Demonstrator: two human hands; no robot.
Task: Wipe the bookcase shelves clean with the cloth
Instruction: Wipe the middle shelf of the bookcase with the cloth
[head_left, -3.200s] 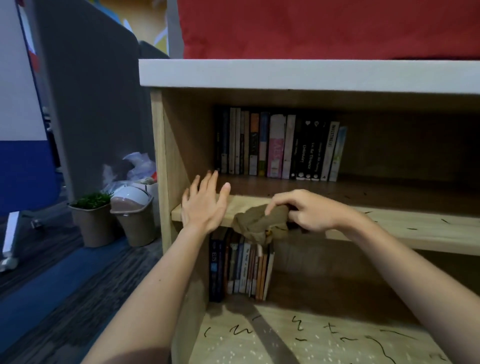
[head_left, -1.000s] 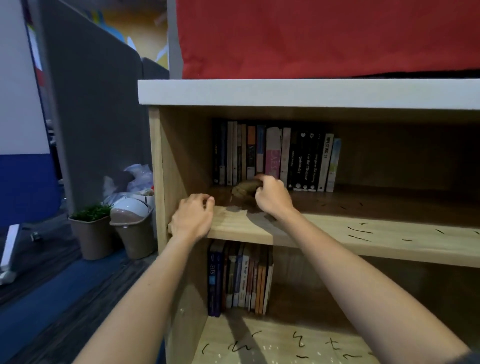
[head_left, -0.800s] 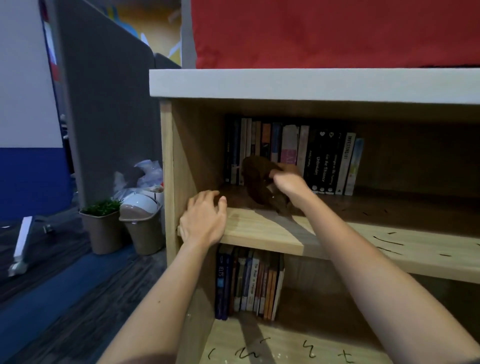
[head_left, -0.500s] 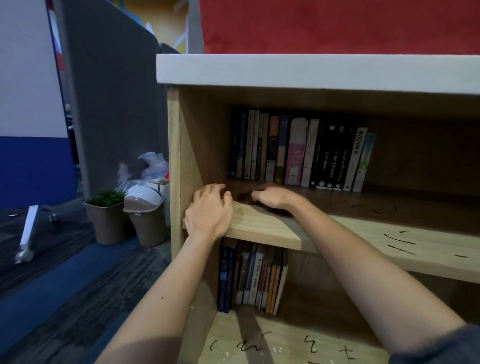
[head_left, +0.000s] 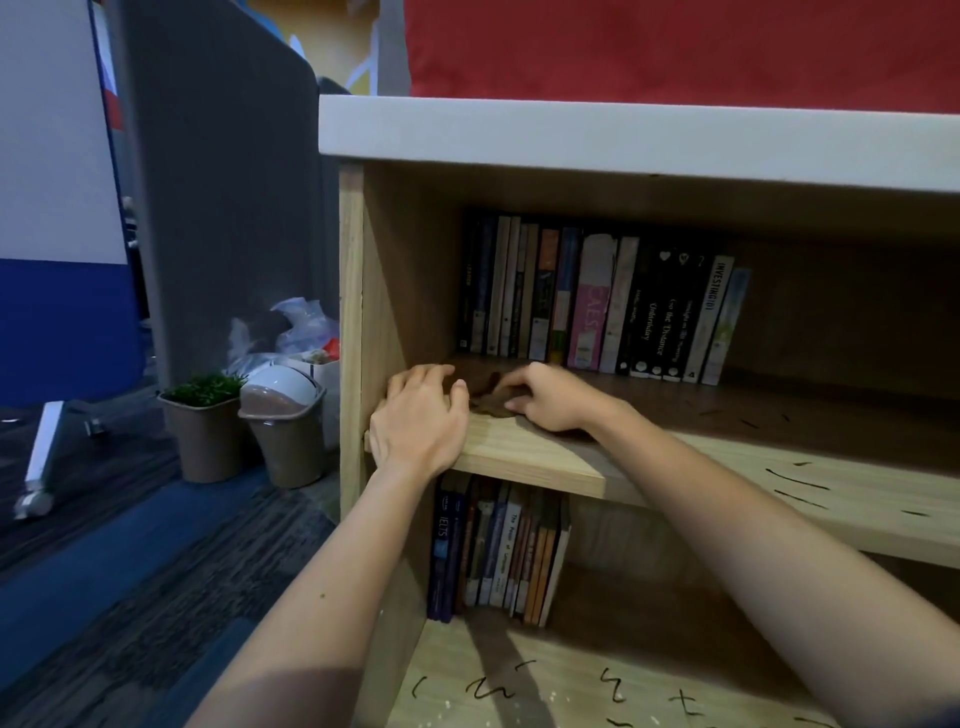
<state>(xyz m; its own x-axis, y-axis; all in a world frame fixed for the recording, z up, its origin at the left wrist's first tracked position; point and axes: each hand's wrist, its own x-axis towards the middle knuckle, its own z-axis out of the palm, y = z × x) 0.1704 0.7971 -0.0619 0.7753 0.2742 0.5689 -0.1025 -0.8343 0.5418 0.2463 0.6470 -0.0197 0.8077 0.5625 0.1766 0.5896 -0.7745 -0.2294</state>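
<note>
The wooden bookcase (head_left: 358, 322) fills the right of the head view. On its middle shelf (head_left: 530, 457), near the left end, my right hand (head_left: 548, 397) presses the brown cloth (head_left: 485, 395) down with curled fingers; most of the cloth is hidden under the hand. My left hand (head_left: 421, 415) lies on the shelf's front left corner, fingers curled over the edge, just left of the cloth. Black pen marks (head_left: 795, 486) streak the shelf further right, and more marks (head_left: 488, 688) cover the bottom shelf.
A row of books (head_left: 597, 306) stands at the back of the middle shelf, another row (head_left: 498, 551) below it. Left of the bookcase stand a potted plant (head_left: 202, 426), a lidded bin (head_left: 285, 421) and a grey partition (head_left: 218, 197).
My right hand lifted the cloth in front of the books, then set it back down on the shelf's left end. The left hand stayed on the corner.
</note>
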